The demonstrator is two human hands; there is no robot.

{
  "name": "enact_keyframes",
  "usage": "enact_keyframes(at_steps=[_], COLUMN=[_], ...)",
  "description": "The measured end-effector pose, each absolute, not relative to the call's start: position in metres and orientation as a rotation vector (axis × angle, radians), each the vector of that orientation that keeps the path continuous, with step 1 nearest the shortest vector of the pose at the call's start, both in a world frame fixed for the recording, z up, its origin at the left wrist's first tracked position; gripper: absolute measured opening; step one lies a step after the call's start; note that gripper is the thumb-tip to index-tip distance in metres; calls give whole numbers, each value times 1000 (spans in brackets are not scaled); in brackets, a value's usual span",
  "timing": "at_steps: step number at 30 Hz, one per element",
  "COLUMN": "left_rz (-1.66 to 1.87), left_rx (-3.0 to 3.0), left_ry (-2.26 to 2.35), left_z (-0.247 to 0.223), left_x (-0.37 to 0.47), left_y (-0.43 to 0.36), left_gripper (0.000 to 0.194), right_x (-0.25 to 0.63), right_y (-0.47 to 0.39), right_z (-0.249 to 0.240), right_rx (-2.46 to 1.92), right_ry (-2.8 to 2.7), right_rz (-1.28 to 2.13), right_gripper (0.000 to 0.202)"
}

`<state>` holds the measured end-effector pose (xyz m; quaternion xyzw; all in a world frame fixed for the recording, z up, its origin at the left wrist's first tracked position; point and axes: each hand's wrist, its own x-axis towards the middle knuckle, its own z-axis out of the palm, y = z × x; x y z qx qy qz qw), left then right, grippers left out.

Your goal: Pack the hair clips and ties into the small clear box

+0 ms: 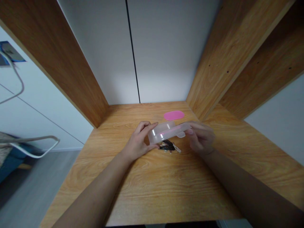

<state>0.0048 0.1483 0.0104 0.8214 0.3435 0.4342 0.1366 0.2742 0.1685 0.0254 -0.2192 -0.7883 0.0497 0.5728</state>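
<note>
A clear plastic case [163, 130] with a hinged, tabbed lid is held tilted above the wooden surface. My left hand [140, 139] grips its left end, thumb and fingers wrapped around the wall. At the right end, my right hand [200, 136] pinches the lid's edge between thumb and fingers. Just below the case lies a small pile of black hair clips [168, 145] with some shiny bits; the case hides part of it. A pink oval piece [174, 115] rests flat behind the case.
The wooden desktop [147, 186] is enclosed by a wooden panel [71, 60] on the left, a wooden post [220, 60] on the right and a pale back wall [163, 57]. White bent tubing [40, 139] stands off the left edge.
</note>
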Motion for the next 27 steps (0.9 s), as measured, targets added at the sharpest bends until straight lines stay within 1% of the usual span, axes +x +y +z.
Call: enact_keyframes(at_steps=[2,4,7,11,17,20,23,25,27], left_rz=[1307,1333,1273,1198,1178,1157,1136,1102,1051], left_rx=[2359,2347,2337,2314,2293,2234,2189,2165,2148], left_ry=[1013,1030,1081,1145,1226,1345,1460,1534,1619], left_z=[11,12,15,17,17,15,12,9,7], left_x=[4,3,3,5,3,1,-1,-2,-3], left_y=[149,149,147,146,147,149,151,153,154], left_gripper=[83,79,76,77,61,56,50,44,40], right_x=[272,271,270,269,268,267,268,270,272], right_y=[169,171,174,179,190,194,198,200,200], right_z=[27,27,24,14,1,-1,-1,1,3], right_rx=[-563,-639,-727,-748,-764,-797,-847,-917,-1009], right_ry=[-1860,-1874,-1902,-1915,-1779,-1782,-1745,-1709,-1721], right_rz=[151,198,326,538,817,801,686,593,520], right_gripper=[19,19,27,40,41,42,43,39,31])
